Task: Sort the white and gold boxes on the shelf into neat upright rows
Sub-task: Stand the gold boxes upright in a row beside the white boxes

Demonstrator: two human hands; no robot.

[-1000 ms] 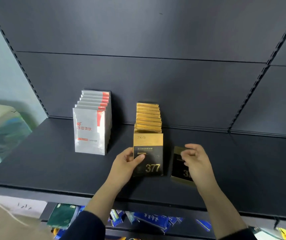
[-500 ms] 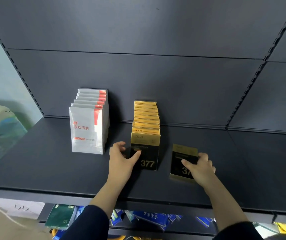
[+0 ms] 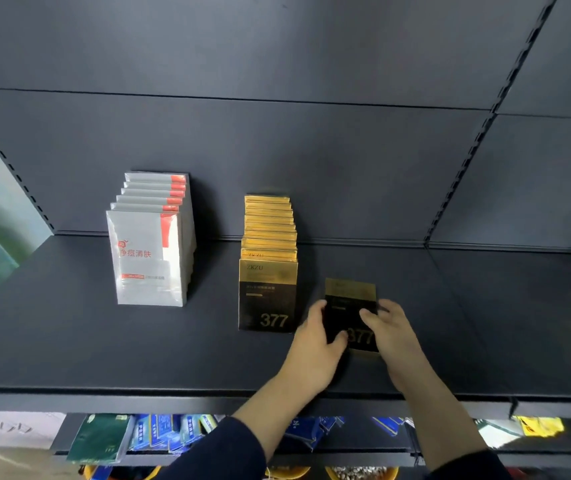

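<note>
A row of white boxes (image 3: pixel 149 258) with red corners stands upright at the left of the dark shelf (image 3: pixel 69 341). To its right stands a row of gold and black boxes (image 3: pixel 268 296), the front one marked 377. One more gold and black box (image 3: pixel 350 299) leans apart at the right of that row. My left hand (image 3: pixel 315 344) grips its left edge and my right hand (image 3: pixel 391 334) grips its right edge. The fingers hide part of its front.
The shelf's back panel (image 3: pixel 311 150) rises behind both rows. A lower shelf holds blue and green packets (image 3: pixel 159 434). A slotted upright (image 3: pixel 464 168) divides the back panel at the right.
My left hand has let go of the front box of the gold row and moved right onto the loose gold box. My right hand stays on that box.
</note>
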